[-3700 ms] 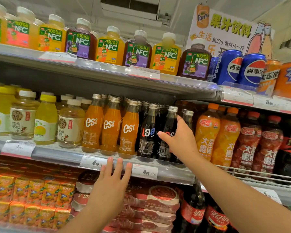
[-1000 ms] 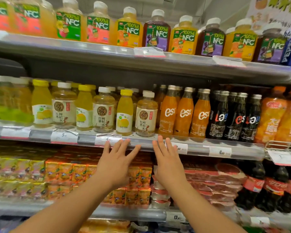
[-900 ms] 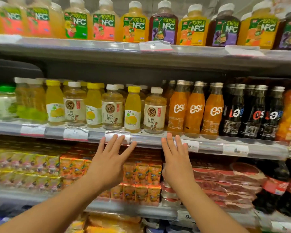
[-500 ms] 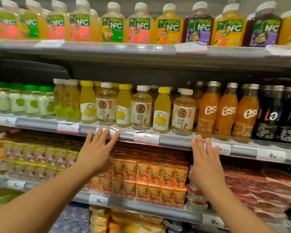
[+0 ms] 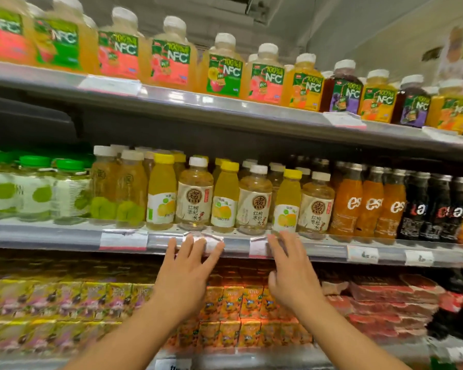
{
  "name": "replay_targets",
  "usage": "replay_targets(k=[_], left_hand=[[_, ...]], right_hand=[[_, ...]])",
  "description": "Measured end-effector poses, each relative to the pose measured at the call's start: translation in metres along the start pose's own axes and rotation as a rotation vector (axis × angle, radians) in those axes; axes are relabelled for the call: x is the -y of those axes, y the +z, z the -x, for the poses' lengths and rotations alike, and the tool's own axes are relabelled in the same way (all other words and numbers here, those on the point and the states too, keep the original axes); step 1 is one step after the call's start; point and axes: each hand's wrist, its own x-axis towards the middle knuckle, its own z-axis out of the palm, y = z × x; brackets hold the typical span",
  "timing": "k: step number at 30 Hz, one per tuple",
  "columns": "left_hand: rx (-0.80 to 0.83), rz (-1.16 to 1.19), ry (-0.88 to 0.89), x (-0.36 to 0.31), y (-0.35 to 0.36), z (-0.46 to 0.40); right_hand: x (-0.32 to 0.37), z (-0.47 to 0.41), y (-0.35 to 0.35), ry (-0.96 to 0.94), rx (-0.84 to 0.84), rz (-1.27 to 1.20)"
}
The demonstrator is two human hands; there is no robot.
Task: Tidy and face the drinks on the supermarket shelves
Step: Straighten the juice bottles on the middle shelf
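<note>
Slid left along the shelf (image 5: 64,237), both hands (image 5: 187,268) flat, grasping nothing, below the mixed yellow bottles (image 5: 226,198), unfaced yet.

The middle shelf (image 5: 64,237) carries green-capped, yellow-capped, white-capped, orange and dark bottles (image 5: 195,198) in rows.

"100% NFC" on green label panels of juice bottles (image 5: 223,69) along top shelf. "est" in white on orange bottles (image 5: 348,201), middle shelf right; same lettering partly readable on black bottles (image 5: 417,206) beside them. "红枣枸杞水" on beige labels of white-capped bottles (image 5: 195,198), middle shelf centre. Price tags (image 5: 362,254) on shelf edge unreadable.
</note>
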Motion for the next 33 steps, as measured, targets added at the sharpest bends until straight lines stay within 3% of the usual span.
replay_targets(k=[4,8,11,15,19,24,27,33], left_hand=[[-0.074,0.054,0.056,0.002,0.001,0.003],[-0.057,0.139,-0.02,0.0,-0.018,-0.004],[-0.247,0.234,-0.023,0.014,-0.05,-0.028],[-0.497,0.178,-0.08,0.046,-0.105,-0.083],[-0.335,0.026,-0.16,0.072,-0.126,-0.12],[-0.113,-0.089,-0.164,0.083,-0.121,-0.13],[-0.146,-0.075,-0.171,0.082,-0.117,-0.13],[-0.304,0.032,-0.132,0.06,-0.12,-0.124]], right_hand=[[0.012,-0.002,0.007,0.046,0.088,0.054],[0.009,-0.004,0.004,-0.005,0.015,0.083],[0.005,-0.016,-0.013,0.014,0.041,0.029],[-0.019,-0.059,-0.06,0.033,-0.092,-0.247],[-0.037,-0.115,-0.103,0.069,-0.25,-0.34],[-0.049,-0.159,-0.11,0.171,-0.027,-0.228],[-0.053,-0.167,-0.1,0.234,0.067,-0.298],[-0.06,-0.167,-0.085,0.184,0.044,-0.325]])
